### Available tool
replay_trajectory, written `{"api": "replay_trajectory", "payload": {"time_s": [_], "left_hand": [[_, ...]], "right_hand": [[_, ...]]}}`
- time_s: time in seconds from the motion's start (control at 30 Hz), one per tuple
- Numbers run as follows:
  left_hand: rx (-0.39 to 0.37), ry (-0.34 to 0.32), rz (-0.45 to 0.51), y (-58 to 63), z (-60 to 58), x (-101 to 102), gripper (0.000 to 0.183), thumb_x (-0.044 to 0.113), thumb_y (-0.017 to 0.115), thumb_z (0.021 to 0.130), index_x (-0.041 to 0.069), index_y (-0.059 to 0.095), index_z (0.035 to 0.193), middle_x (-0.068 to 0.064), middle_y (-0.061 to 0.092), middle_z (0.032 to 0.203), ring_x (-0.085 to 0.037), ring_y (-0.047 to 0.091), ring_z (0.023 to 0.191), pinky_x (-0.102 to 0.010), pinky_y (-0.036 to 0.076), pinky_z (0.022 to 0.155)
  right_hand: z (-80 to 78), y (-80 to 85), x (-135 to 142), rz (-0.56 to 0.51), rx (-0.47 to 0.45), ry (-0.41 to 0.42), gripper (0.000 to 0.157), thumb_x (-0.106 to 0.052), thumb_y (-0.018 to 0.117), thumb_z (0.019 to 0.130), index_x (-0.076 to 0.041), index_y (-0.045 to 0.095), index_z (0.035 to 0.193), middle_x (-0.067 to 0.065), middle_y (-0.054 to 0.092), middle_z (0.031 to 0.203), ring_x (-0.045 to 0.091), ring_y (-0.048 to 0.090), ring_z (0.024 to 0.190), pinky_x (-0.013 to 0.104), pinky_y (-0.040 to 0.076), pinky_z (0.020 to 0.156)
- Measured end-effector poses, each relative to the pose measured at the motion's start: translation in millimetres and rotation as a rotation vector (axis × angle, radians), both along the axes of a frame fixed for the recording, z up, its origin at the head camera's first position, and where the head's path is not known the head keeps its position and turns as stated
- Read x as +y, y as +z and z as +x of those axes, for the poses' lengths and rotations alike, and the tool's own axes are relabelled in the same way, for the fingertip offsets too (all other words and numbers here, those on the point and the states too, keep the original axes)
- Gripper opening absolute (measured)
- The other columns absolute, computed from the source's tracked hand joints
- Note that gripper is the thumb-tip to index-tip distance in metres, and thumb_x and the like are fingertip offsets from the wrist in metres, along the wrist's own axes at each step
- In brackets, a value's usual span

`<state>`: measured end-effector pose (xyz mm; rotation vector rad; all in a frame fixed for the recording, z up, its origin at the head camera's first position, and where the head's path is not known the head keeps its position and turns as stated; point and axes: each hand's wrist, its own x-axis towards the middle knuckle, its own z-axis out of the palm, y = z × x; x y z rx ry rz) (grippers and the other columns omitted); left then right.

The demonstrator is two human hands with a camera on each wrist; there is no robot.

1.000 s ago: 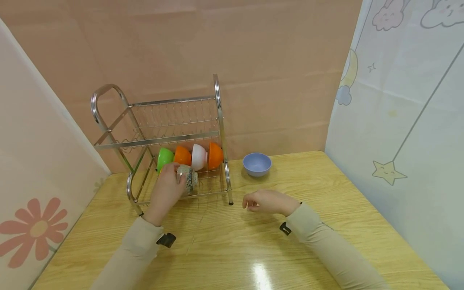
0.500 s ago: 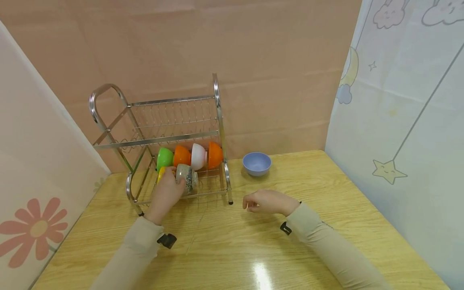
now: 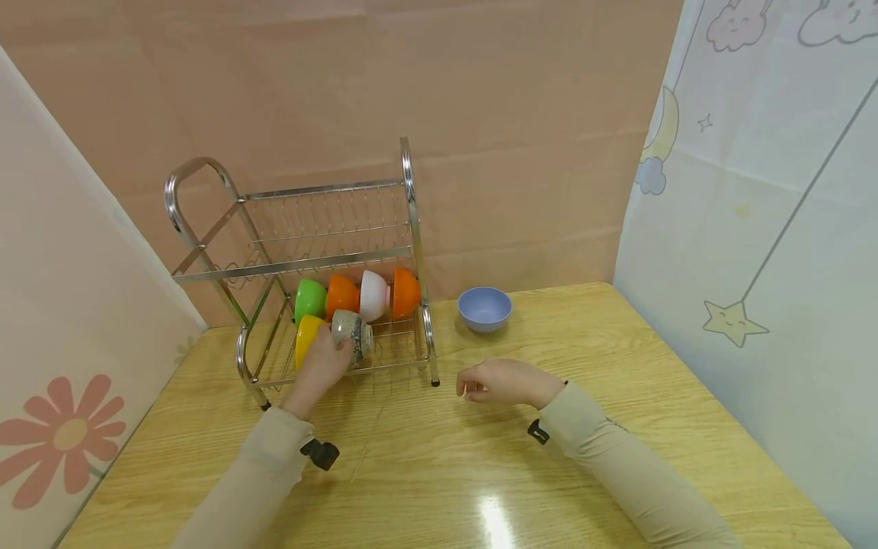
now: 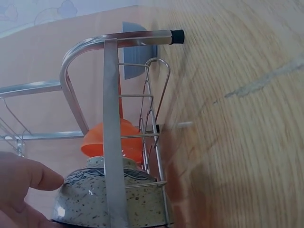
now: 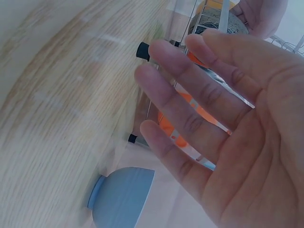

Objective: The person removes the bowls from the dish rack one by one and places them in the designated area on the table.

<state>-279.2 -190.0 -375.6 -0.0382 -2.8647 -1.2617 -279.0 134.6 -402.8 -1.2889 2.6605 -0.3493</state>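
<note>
A speckled grey bowl [image 3: 348, 334] with a dark blue pattern lies on its side in the front row of the rack's lower tier. My left hand [image 3: 321, 364] pinches it at the rim, the thumb on its outside; the fingers on its inner side are mostly hidden. Just left of it stands a yellow bowl [image 3: 308, 340], partly covered by the hand. In the left wrist view the thumb tip meets the speckled bowl [image 4: 95, 199]. My right hand [image 3: 507, 381] hovers over the table with loosely bent fingers, holding nothing.
The two-tier metal dish rack [image 3: 295, 267] stands at the back left. Behind the front row sit a green bowl [image 3: 311, 300], an orange bowl [image 3: 341, 295], a white bowl [image 3: 373, 296] and another orange bowl [image 3: 406, 293]. A blue bowl [image 3: 484, 311] stands upright right of the rack.
My left hand has shifted slightly lower and to the right, its fingers lower at the rim, uncovering more of the yellow bowl. The speckled bowl and right hand stay nearly in place.
</note>
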Motion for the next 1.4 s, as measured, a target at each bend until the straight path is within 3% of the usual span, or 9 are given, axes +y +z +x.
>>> {"api": "replay_trajectory", "payload": {"time_s": [0.17, 0.43, 0.6, 1.0, 1.4], "left_hand": [[-0.006, -0.003, 0.054, -3.4, -1.5, 0.0, 0.046, 0.017, 0.038, 0.101, -0.012, 0.024, 0.135, -0.021, 0.046, 0.106, -0.023, 0.046, 0.076, -0.03, 0.041, 0.062], [-0.049, 0.063, 0.265, -5.2, -3.6, 3.9, 0.047, 0.014, 0.039, 0.102, -0.01, 0.028, 0.141, -0.025, 0.042, 0.134, -0.03, 0.045, 0.111, -0.041, 0.042, 0.091], [-0.068, 0.074, 0.345, -7.1, -4.5, 3.9, 0.048, 0.013, 0.039, 0.103, -0.009, 0.025, 0.143, -0.024, 0.039, 0.137, -0.029, 0.041, 0.113, -0.039, 0.039, 0.091], [-0.089, 0.098, 0.444, -3.4, -4.4, 6.3, 0.05, 0.008, 0.039, 0.103, -0.011, 0.022, 0.145, -0.027, 0.034, 0.143, -0.032, 0.037, 0.123, -0.047, 0.034, 0.105], [-0.129, 0.096, 0.463, 0.9, -8.4, 1.1, 0.05, 0.008, 0.039, 0.103, -0.01, 0.022, 0.146, -0.026, 0.031, 0.148, -0.036, 0.033, 0.132, -0.051, 0.029, 0.112]], "right_hand": [[1.6, 1.1, -0.4, 0.0, 0.0, 0.012, 0.01, -0.018, 0.061, 0.095, -0.018, 0.067, 0.104, -0.011, 0.067, 0.088, 0.001, 0.06, 0.081, 0.026, 0.051, 0.075], [1.2, 1.8, 0.9, 0.007, -0.013, -0.005, 0.011, -0.018, 0.061, 0.096, -0.018, 0.067, 0.105, -0.009, 0.069, 0.091, 0.002, 0.062, 0.083, 0.027, 0.052, 0.075], [0.4, 1.2, 2.1, 0.0, -0.006, -0.009, 0.011, -0.019, 0.061, 0.096, -0.018, 0.067, 0.104, -0.009, 0.069, 0.091, 0.002, 0.062, 0.083, 0.027, 0.052, 0.075], [0.2, 0.9, 1.1, -0.016, -0.005, 0.023, 0.012, -0.019, 0.061, 0.096, -0.017, 0.067, 0.106, -0.01, 0.068, 0.09, 0.001, 0.061, 0.082, 0.025, 0.052, 0.075], [-2.6, -1.0, 3.6, -0.026, -0.006, 0.005, 0.011, -0.019, 0.061, 0.096, -0.017, 0.067, 0.105, -0.01, 0.068, 0.089, 0.002, 0.062, 0.082, 0.028, 0.052, 0.075]]}}
